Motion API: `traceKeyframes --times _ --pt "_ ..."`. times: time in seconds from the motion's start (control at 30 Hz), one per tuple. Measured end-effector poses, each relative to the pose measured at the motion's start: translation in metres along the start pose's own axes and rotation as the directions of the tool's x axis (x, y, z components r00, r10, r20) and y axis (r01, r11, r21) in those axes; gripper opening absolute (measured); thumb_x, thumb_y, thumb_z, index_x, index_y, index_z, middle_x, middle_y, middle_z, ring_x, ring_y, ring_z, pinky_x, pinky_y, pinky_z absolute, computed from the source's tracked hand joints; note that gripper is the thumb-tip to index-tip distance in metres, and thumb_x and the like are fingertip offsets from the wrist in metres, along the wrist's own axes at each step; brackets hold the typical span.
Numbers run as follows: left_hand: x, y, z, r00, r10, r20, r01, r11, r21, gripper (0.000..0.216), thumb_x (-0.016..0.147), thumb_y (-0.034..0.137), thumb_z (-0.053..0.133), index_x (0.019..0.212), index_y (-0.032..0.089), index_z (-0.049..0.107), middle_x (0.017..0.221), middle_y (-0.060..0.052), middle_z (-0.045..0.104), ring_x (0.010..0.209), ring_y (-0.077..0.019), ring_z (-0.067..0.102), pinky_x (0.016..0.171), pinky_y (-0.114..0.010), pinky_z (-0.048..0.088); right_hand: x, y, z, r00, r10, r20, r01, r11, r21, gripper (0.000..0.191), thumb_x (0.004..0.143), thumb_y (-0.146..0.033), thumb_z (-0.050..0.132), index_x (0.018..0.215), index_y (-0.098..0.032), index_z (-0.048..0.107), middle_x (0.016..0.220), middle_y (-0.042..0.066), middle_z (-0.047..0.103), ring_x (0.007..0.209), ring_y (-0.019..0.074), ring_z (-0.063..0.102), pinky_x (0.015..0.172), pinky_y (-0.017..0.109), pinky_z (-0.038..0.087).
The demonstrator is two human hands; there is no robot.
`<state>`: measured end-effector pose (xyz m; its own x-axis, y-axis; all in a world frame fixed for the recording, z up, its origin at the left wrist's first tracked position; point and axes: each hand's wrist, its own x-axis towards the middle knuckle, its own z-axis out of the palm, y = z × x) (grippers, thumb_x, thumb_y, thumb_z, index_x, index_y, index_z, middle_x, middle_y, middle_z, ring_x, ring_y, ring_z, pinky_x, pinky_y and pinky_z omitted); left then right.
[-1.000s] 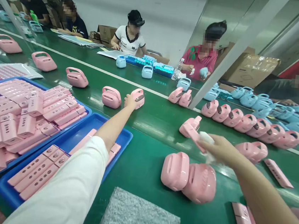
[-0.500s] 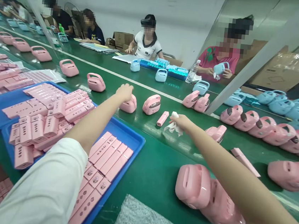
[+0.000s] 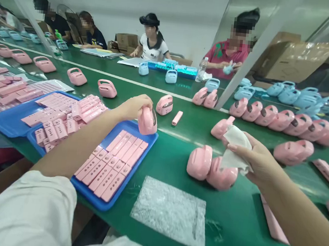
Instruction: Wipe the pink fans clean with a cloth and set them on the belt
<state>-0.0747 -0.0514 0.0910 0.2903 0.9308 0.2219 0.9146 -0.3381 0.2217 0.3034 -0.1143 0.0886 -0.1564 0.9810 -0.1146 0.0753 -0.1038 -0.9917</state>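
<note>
My left hand [image 3: 132, 106] is closed over the top of a pink handheld device [image 3: 147, 121] and holds it in the air above the far end of a blue tray [image 3: 136, 163]. That tray carries rows of flat pink panels. My right hand [image 3: 251, 157] is closed on a white cloth [image 3: 232, 151], hovering just right of two pink housings [image 3: 209, 169] lying on the green belt. A small pink piece [image 3: 177, 117] lies on the belt beyond, beside another pink device [image 3: 164, 104].
A bubble-wrap sheet [image 3: 172, 214] lies at the near edge. A second blue tray [image 3: 8, 120] heaped with pink panels sits left. Rows of pink and blue devices fill the belt's right side [image 3: 282, 119]. Several people work across the belt.
My left hand has lifted a pink device off the belt and drawn it back over the blue tray. My right hand has pulled back toward me with the cloth, leaving the small pink piece.
</note>
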Motion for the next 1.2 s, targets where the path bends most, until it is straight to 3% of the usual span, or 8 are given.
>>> traceKeyframes --times 0.2,0.43,0.63,0.8,0.9,1.03,1.07,1.2 --pt "-0.086 0.090 0.028 0.880 0.469 0.073 -0.467 0.883 -0.041 0.024 0.088 0.013 0.045 0.087 0.022 0.068 0.127 -0.003 0.066 0.103 -0.0177 0.066 0.082 -0.025 0.052 -0.060 0.045 0.011 0.990 0.136 -0.042 -0.125 0.971 0.203 0.045 0.051 -0.033 0.076 0.089 -0.021 0.055 0.062 -0.006 0.056 0.047 0.0114 0.051 0.041 0.022 0.040" --pt "-0.151 0.141 0.093 0.738 0.636 -0.224 -0.666 0.740 -0.093 0.018 0.095 0.017 0.051 0.091 0.018 0.068 0.117 -0.010 0.071 0.106 -0.0196 0.070 0.082 -0.027 0.059 -0.097 0.118 0.030 0.945 0.299 -0.137 -0.219 0.884 0.413 0.047 0.049 -0.039 0.082 0.083 -0.021 0.054 0.067 -0.003 0.062 0.060 0.0150 0.060 0.056 0.025 0.050" --pt "-0.174 0.140 0.100 0.840 0.514 -0.173 -0.525 0.690 -0.498 0.039 0.097 0.011 0.043 0.130 0.023 0.061 0.135 -0.011 0.063 0.135 -0.0201 0.052 0.111 -0.035 0.048 -0.094 0.138 0.047 0.951 0.193 -0.240 -0.116 0.946 0.302 0.044 0.055 -0.048 0.080 0.081 -0.020 0.060 0.069 0.000 0.066 0.073 0.0200 0.067 0.068 0.030 0.055" --pt "-0.184 0.145 0.112 0.924 0.375 -0.070 -0.298 0.595 -0.746 0.048 0.099 0.035 0.044 0.147 0.028 0.044 0.151 -0.009 0.048 0.144 -0.0258 0.040 0.119 -0.045 0.036 -0.101 0.157 0.071 0.988 -0.148 -0.054 0.144 0.987 -0.071 0.049 0.085 -0.060 0.056 0.106 -0.018 0.067 0.100 0.009 0.074 0.098 0.0270 0.070 0.085 0.040 0.059" --pt "-0.190 0.153 0.135 0.931 0.318 -0.177 -0.326 0.510 -0.796 0.058 0.095 0.052 0.047 0.148 0.030 0.042 0.161 -0.009 0.032 0.149 -0.0308 0.030 0.122 -0.052 0.027 -0.119 0.180 0.085 0.841 -0.504 0.198 0.541 0.794 -0.276 0.054 0.099 -0.045 0.038 0.146 -0.018 0.044 0.142 0.014 0.056 0.137 0.0273 0.049 0.114 0.047 0.042" --pt "-0.196 0.156 0.152 0.959 0.205 -0.194 -0.267 0.441 -0.857 0.054 0.094 0.058 0.043 0.142 0.034 0.048 0.157 -0.006 0.041 0.149 -0.0313 0.029 0.122 -0.055 0.024 -0.132 0.199 0.091 0.406 -0.770 0.492 0.913 0.314 -0.261 0.060 0.101 -0.028 0.035 0.158 -0.016 0.018 0.146 0.013 0.052 0.151 0.0212 0.022 0.123 0.046 0.026" --pt "-0.196 0.156 0.153 0.964 0.193 -0.184 -0.253 0.436 -0.864 0.053 0.093 0.058 0.044 0.141 0.034 0.049 0.154 -0.005 0.045 0.149 -0.0313 0.030 0.121 -0.056 0.026 -0.131 0.200 0.090 0.410 -0.764 0.498 0.911 0.313 -0.269 0.060 0.101 -0.028 0.034 0.158 -0.017 0.018 0.146 0.012 0.053 0.151 0.0214 0.023 0.123 0.046 0.029" --pt "-0.195 0.155 0.150 0.971 0.178 -0.160 -0.224 0.442 -0.869 0.049 0.093 0.055 0.044 0.137 0.035 0.051 0.152 -0.003 0.047 0.147 -0.0319 0.034 0.121 -0.055 0.028 -0.124 0.195 0.083 0.696 -0.618 0.366 0.716 0.564 -0.410 0.063 0.102 -0.029 0.031 0.159 -0.024 0.005 0.158 0.011 0.036 0.149 0.0244 0.027 0.118 0.048 0.038"
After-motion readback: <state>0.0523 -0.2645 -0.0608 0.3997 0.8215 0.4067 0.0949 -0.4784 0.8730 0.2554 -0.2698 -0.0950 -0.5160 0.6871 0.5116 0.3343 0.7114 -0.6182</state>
